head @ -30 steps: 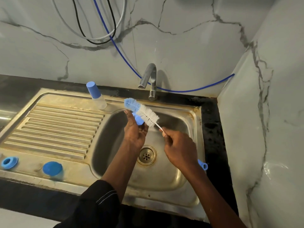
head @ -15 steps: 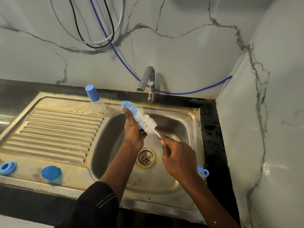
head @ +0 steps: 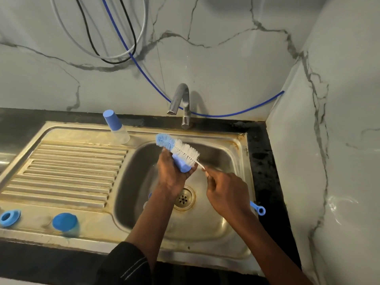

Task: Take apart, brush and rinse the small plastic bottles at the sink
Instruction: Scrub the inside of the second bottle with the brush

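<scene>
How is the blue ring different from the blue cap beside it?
The blue ring has a hole through its middle; the blue cap is closed on top. The ring lies flat and low; the cap stands taller. Both are blue and rest on the drainboard.

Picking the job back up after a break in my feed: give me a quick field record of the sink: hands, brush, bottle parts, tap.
left hand: grips a blue plastic part over the basin
right hand: holds the bottle brush by its thin stem
brush contact: bristles lie against the outside of the blue plastic part
capped bottle: stands on the sink's back rim, blue cap on
loose parts: blue ring and blue dome cap on the drainboard
tap: no water visible
</scene>
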